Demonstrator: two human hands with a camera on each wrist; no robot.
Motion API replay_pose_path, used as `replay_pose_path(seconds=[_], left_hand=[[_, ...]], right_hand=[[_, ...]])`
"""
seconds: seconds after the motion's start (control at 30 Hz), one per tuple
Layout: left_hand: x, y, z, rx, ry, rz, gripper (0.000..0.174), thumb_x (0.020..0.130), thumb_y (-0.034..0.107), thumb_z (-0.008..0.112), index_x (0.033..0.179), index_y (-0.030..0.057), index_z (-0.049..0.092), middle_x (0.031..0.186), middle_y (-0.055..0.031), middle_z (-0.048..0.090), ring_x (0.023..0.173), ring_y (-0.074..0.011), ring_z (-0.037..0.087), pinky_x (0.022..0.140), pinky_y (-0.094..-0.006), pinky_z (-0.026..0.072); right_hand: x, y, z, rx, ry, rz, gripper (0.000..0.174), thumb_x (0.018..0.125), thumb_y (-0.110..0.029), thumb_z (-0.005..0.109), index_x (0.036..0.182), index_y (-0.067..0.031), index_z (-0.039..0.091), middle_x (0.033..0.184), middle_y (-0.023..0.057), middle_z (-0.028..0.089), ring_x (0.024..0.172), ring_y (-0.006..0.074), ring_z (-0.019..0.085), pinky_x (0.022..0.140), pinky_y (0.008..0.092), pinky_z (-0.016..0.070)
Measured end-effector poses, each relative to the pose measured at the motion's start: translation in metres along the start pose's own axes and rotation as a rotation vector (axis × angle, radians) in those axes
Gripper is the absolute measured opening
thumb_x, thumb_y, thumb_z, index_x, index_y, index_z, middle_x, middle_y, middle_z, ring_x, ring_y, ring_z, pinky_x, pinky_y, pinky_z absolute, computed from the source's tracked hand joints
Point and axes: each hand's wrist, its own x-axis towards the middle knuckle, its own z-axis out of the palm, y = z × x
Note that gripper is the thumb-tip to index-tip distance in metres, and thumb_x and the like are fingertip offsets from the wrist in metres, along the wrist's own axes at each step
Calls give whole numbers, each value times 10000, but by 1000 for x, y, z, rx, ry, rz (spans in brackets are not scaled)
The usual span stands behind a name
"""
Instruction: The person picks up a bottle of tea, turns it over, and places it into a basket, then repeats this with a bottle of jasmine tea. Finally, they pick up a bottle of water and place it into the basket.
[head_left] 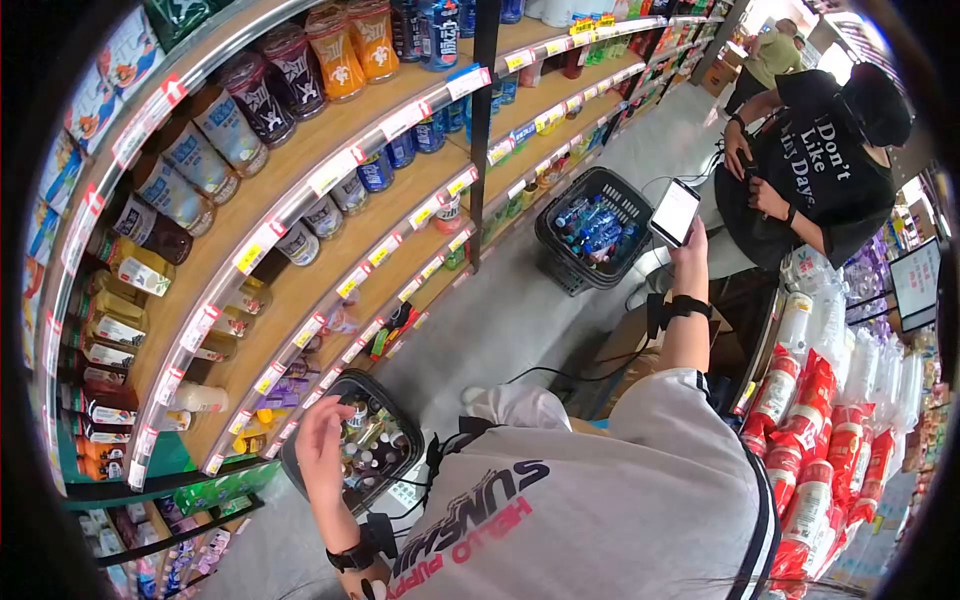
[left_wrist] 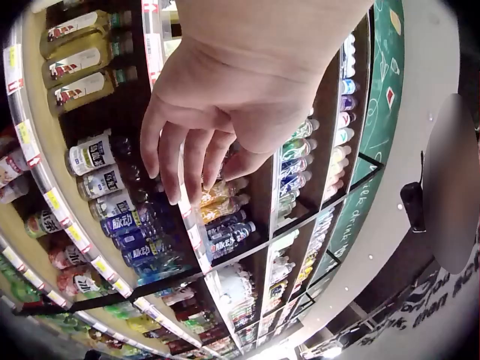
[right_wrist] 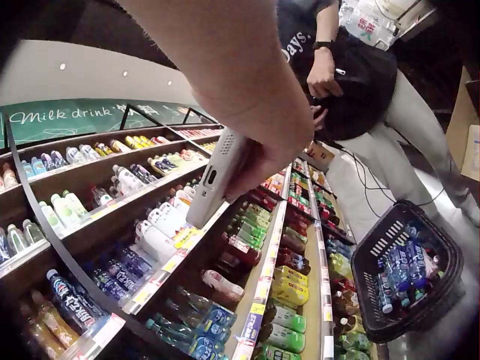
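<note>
My right hand (head_left: 690, 262) grips a handheld device, a smartphone by its look (head_left: 676, 212), its bright white screen facing up toward the head camera. In the right wrist view the phone's edge (right_wrist: 217, 180) with a port shows beside the curled fingers. My left hand (head_left: 322, 445) holds nothing; its fingers hang loosely bent. It overlaps a black basket (head_left: 350, 380) full of small bottles in the head view. Seen from the left wrist, the hand (left_wrist: 217, 112) is in front of drink shelves, fingers apart from the bottles.
Curved drink shelves (head_left: 330, 180) line the left side. A second black basket (head_left: 575, 275) with blue bottles stands on the aisle floor. A person in a black shirt (head_left: 830, 165) is at the right, beyond stacked red-and-white packs of cups (head_left: 800, 500). A cable (head_left: 580, 377) runs above the floor.
</note>
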Motion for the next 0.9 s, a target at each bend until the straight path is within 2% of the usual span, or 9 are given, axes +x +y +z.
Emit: replay_pose_path(seconds=[0.1, 0.2, 0.3, 0.43, 0.47, 0.57, 0.77, 0.83, 0.9], left_hand=[[4, -1, 22, -34, 28, -7, 219, 860, 94, 476, 1049, -8, 519, 876, -73, 590, 851, -137, 543, 794, -262, 399], [7, 6, 23, 4, 37, 15, 216, 860, 92, 475, 1047, -6, 520, 873, -70, 588, 844, -138, 542, 783, -258, 399], [6, 8, 28, 19, 44, 4, 216, 859, 92, 475, 1048, -3, 520, 872, -70, 588, 842, -140, 542, 778, -254, 396], [6, 7, 31, 17, 67, -1, 216, 858, 89, 472, 1047, -3, 520, 868, -71, 588, 840, -139, 541, 770, -257, 396], [5, 6, 32, 12, 74, -1, 215, 857, 87, 470, 1046, -3, 520, 866, -71, 588, 838, -139, 541, 768, -258, 396], [3, 5, 32, 25, 89, -3, 216, 857, 89, 471, 1047, -2, 521, 863, -70, 588, 831, -136, 538, 765, -256, 396], [0, 2, 39, 6, 95, -33, 231, 860, 103, 464, 1050, -21, 512, 852, -79, 583, 840, -139, 533, 804, -263, 383], [1, 2, 41, 13, 85, -39, 233, 861, 104, 462, 1051, -23, 510, 851, -79, 583, 839, -141, 533, 810, -264, 384], [4, -2, 41, 23, 52, -36, 236, 862, 100, 454, 1054, -28, 505, 853, -85, 578, 839, -150, 535, 814, -272, 390]], right_hand=[[2, -12, 12, -65, -22, -7, 404, 843, -411, 455, 1027, -68, 563, 982, 69, 608, 899, 224, 582, 813, 371, 450], [-15, 1, 33, -75, -4, 93, 404, 861, -396, 413, 1000, -54, 576, 951, 67, 619, 886, 217, 584, 793, 362, 456], [-36, 0, 58, -27, 31, 101, 408, 824, -420, 483, 964, -49, 581, 946, 62, 618, 880, 219, 581, 809, 369, 441], [13, 3, 37, 123, -44, 93, 387, 894, -363, 329, 1012, -72, 555, 976, 44, 614, 915, 237, 579, 791, 401, 454], [19, 3, 35, 124, 24, 55, 375, 912, -311, 281, 1051, -52, 515, 1034, 96, 583, 896, 270, 584, 773, 428, 480], [50, 3, 12, 334, 20, 43, 337, 912, -267, 294, 1072, -66, 512, 1035, 74, 588, 918, 262, 587, 762, 427, 495], [52, 12, -16, 388, 157, -88, 402, 918, -334, 249, 1131, -99, 497, 1095, 48, 569, 962, 275, 569, 802, 503, 460], [38, 19, -28, 379, 178, -97, 364, 922, -302, 253, 1080, -123, 527, 1028, 54, 599, 911, 261, 594, 778, 495, 477], [31, 28, -50, 445, 222, -77, 385, 923, -348, 249, 1096, -142, 524, 1048, 43, 594, 941, 264, 582, 800, 518, 461]])
